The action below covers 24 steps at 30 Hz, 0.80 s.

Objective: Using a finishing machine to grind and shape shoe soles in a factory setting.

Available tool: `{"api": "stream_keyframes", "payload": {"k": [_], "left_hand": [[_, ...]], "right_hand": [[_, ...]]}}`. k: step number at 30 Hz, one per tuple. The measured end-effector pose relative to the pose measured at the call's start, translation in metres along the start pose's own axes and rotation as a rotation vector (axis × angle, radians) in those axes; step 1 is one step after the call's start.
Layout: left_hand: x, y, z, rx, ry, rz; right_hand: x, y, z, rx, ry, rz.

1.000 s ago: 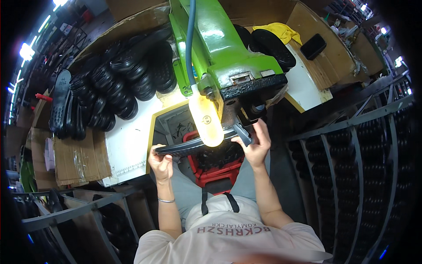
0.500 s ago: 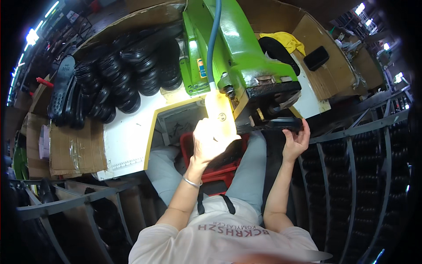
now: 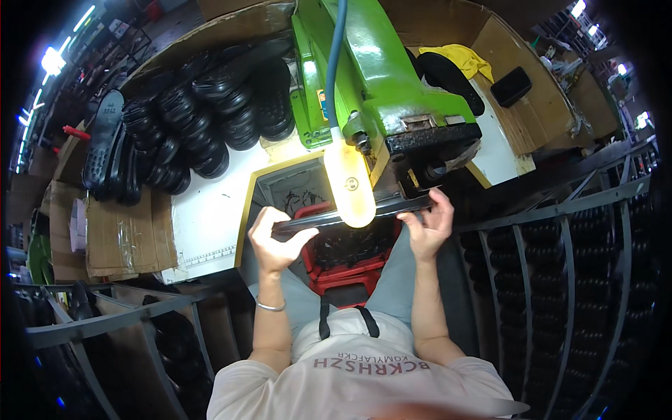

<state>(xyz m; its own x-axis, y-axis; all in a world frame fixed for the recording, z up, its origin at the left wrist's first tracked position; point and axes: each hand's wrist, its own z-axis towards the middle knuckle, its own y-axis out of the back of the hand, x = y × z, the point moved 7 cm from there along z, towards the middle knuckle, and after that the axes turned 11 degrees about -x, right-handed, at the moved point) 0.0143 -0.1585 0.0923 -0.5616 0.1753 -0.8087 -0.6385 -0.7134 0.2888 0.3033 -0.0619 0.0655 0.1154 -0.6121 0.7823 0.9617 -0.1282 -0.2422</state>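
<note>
A long black shoe sole [image 3: 318,221] spans the space between my two hands, edge-on to me, below the green machine [image 3: 392,77]. Its left end is pinched between the thumb and fingers of my left hand [image 3: 275,239], which wears a bangle at the wrist. My right hand [image 3: 430,225] grips the other end, thumb underneath and fingers over the top. The lit yellow-white lamp [image 3: 355,196] hangs in front of the sole and hides part of its middle. The sole's far edge lies close to the machine's working head [image 3: 430,168]; whether they touch I cannot tell.
Stacks of black soles [image 3: 203,112] stand on the white table [image 3: 206,224] at the left. A red crate [image 3: 350,273] sits between my legs. Barred racks flank me, the right rack [image 3: 567,266] loaded with soles. A yellow cloth [image 3: 462,59] and a black block [image 3: 512,87] lie back right.
My left hand has moved from the lamp down and left onto the sole's left end. My right hand has shifted left with the sole, which now extends across below the machine head.
</note>
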Motion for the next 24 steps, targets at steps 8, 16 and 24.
{"api": "stream_keyframes", "payload": {"k": [8,16,24], "left_hand": [[-0.027,-0.011,-0.007,-0.030,-0.199,-0.002],[-0.040,-0.080,-0.003,-0.046,-0.427,-0.070],[-0.033,-0.036,0.008,-0.072,-0.298,-0.095]], "right_hand": [[0.008,0.014,0.010,-0.031,0.017,-0.106],[-0.010,0.066,0.046,-0.118,-0.074,-0.162],[-0.018,0.039,0.024,-0.059,-0.092,-0.078]]}}
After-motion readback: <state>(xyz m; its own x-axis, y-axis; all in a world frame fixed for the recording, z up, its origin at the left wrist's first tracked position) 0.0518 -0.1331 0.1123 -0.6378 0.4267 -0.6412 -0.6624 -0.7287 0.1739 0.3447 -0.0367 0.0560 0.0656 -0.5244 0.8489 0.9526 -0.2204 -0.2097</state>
